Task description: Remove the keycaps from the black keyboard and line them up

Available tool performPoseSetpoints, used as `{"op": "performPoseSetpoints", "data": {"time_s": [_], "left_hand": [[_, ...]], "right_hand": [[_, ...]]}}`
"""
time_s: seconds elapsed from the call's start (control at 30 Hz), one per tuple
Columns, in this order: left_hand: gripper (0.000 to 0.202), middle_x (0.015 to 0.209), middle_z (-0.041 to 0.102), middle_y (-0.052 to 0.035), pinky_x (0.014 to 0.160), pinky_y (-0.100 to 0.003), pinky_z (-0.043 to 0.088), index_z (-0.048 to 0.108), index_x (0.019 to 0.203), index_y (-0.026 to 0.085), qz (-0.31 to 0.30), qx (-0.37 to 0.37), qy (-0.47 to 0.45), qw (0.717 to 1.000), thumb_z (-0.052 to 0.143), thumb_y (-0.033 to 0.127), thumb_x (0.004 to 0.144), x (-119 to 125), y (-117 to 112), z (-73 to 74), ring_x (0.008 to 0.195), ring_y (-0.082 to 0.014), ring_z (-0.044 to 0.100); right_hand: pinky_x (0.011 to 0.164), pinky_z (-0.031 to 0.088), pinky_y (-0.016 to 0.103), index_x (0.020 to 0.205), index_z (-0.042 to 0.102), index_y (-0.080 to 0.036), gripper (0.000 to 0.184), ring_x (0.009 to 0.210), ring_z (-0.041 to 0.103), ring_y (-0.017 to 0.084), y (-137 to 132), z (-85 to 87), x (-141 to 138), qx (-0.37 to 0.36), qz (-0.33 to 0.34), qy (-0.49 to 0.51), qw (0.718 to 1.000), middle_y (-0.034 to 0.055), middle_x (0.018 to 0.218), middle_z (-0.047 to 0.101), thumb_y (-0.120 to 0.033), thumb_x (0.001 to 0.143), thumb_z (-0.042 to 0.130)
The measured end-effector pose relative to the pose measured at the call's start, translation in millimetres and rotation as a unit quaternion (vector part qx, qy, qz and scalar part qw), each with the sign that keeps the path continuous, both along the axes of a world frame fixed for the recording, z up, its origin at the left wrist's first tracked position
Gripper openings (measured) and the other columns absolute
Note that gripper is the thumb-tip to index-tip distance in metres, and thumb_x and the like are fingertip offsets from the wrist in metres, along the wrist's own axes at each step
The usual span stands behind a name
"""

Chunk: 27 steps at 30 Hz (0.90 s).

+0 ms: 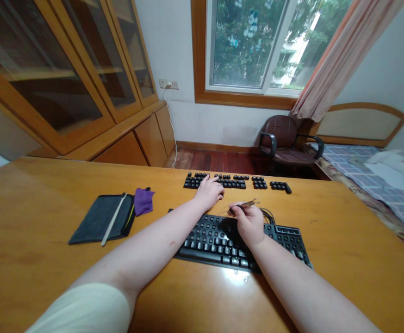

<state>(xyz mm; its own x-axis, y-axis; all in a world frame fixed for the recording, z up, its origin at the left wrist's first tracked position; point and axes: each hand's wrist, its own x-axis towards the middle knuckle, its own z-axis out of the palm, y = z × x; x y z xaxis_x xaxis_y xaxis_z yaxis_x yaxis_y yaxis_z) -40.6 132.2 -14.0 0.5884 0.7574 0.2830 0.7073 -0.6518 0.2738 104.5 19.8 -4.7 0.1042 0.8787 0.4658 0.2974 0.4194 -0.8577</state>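
Observation:
A black keyboard [219,243] lies on the wooden desk [42,259] in front of me, with several keys missing from its upper middle. Rows of removed black keycaps [234,181] are laid out along the desk's far edge. My left hand [209,191] reaches to those keycaps, its fingers curled down onto the left group. My right hand [247,223] hovers over the keyboard and pinches a thin brownish tool [244,205] that points to the right. The keyboard's cable [267,214] is bunched behind my right hand.
A dark flat case [99,224] with a white stick lying across it sits to the left, a purple cloth [143,200] beside it. Beyond the desk stand a brown office chair [285,141], a wooden cabinet with glass doors [66,78], a window and a bed [378,175].

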Motion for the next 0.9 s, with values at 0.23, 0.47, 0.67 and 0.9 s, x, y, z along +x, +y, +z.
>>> {"op": "performPoseSetpoints", "data": {"time_s": [0.23, 0.47, 0.67, 0.9], "left_hand": [[0.012, 0.117, 0.06, -0.0048, 0.109, -0.048, 0.011, 0.07, 0.081, 0.025, 0.052, 0.035, -0.022, 0.998, 0.069, 0.024, 0.07, -2.7, 3.0, -4.9, 0.126, -0.0273, 0.035], [0.012, 0.117, 0.059, -0.0051, 0.11, -0.047, 0.012, 0.07, 0.081, 0.025, 0.073, 0.017, -0.04, 0.996, 0.069, 0.023, 0.07, -2.4, 5.6, -6.1, 0.125, -0.0264, 0.035], [0.012, 0.118, 0.058, -0.0026, 0.109, -0.046, 0.014, 0.07, 0.081, 0.028, 0.091, 0.016, -0.024, 0.995, 0.069, 0.026, 0.07, -0.3, 7.3, -5.0, 0.124, -0.0249, 0.037], [0.011, 0.118, 0.058, -0.0031, 0.109, -0.046, 0.016, 0.07, 0.081, 0.027, 0.089, 0.017, -0.032, 0.995, 0.069, 0.027, 0.071, -0.1, 11.6, -9.0, 0.123, -0.0251, 0.038]], "right_hand": [[0.06, 0.055, 0.03, 0.074, 0.069, -0.018, 0.022, 0.074, 0.067, 0.021, 1.1, -6.0, -0.9, -0.015, -0.008, 0.036, 0.999, 0.0071, 0.075, 0.07, -0.036, 0.08, 0.059], [0.06, 0.056, 0.031, 0.075, 0.07, -0.018, 0.022, 0.072, 0.067, 0.021, 0.9, -7.1, -1.1, -0.022, 0.003, 0.048, 0.999, 0.0077, 0.076, 0.07, -0.036, 0.08, 0.058], [0.06, 0.055, 0.03, 0.076, 0.07, -0.018, 0.023, 0.072, 0.067, 0.02, 1.3, -8.1, -1.0, -0.023, 0.006, 0.035, 0.999, 0.0074, 0.076, 0.07, -0.037, 0.081, 0.057], [0.059, 0.054, 0.029, 0.076, 0.069, -0.018, 0.022, 0.065, 0.066, 0.018, 1.3, -8.9, -1.6, -0.027, -0.004, 0.03, 0.999, 0.0061, 0.073, 0.069, -0.037, 0.081, 0.058]]}}
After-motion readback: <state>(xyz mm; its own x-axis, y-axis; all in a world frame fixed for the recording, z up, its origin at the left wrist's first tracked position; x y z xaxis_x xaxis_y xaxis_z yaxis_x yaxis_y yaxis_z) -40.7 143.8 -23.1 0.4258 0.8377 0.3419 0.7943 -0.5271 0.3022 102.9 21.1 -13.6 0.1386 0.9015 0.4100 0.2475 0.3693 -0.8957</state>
